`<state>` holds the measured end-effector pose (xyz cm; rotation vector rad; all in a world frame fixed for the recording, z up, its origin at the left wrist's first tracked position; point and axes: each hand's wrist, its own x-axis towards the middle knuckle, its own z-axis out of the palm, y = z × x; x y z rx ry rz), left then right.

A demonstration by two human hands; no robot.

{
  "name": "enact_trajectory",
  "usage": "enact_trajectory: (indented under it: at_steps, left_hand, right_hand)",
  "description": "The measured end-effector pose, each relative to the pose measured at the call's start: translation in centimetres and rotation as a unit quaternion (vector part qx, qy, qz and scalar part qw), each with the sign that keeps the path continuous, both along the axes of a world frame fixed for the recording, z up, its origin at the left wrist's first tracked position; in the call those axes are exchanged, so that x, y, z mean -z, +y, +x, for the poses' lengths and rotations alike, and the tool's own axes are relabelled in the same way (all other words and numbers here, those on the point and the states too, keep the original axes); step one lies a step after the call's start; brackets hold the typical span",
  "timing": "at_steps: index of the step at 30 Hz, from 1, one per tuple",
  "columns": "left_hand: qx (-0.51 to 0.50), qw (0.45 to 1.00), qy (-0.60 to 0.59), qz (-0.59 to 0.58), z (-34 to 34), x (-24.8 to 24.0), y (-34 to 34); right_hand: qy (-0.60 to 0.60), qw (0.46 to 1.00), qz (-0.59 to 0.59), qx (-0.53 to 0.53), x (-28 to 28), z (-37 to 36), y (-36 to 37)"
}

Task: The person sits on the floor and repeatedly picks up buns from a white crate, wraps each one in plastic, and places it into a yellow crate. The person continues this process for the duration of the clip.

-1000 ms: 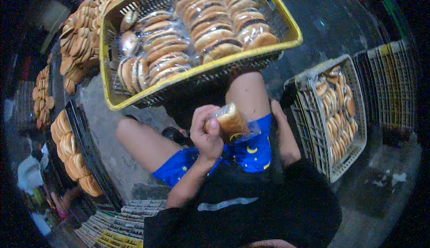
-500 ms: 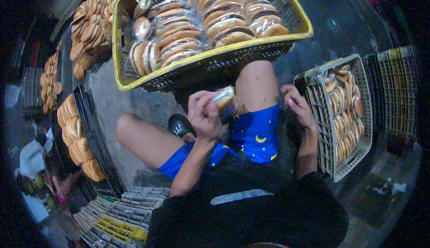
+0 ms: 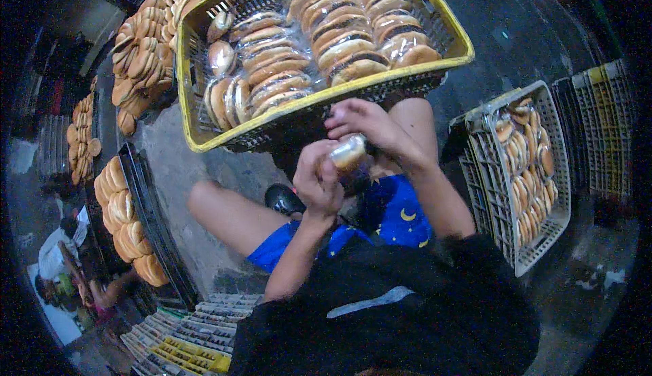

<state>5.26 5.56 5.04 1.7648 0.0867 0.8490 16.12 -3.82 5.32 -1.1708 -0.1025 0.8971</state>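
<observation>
Between my knees, my left hand (image 3: 318, 179) grips a bun in clear plastic wrap (image 3: 349, 157). My right hand (image 3: 370, 128) is just above the bun, its fingers blurred and bent toward the left; whether it touches the wrap I cannot tell. In front of me, a yellow-rimmed crate (image 3: 326, 96) holds rows of wrapped buns (image 3: 339, 36), many with a dark filling. At its left end, a few buns lie apart from the rows.
On the right, a grey crate (image 3: 499, 193) holds more wrapped buns (image 3: 526, 165). Bare buns (image 3: 125, 220) lie by a black tray (image 3: 159, 227) on the left, with bun heaps (image 3: 142, 64) beyond. Stacked crates (image 3: 183, 342) stand lower left. Another person (image 3: 68, 260) is at far left.
My right hand has swung in from beside the grey crate to just above the wrapped bun. My left hand still holds the bun, slightly shifted. The whole view has moved a little.
</observation>
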Motion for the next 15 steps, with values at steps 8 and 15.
enact_trajectory:
  at_steps: [8,15]
  left_hand:
    - [-0.135,0.983,-0.106,0.067,14.1,-4.5,10.8]
    - [-0.099,0.866,0.004,0.490,23.9,-1.8,12.2]
  right_hand:
    - [-0.193,0.973,-0.105,0.067,-0.3,1.5,-0.1]
    - [-0.023,0.998,0.017,-0.059,-0.2,-1.4,-7.2]
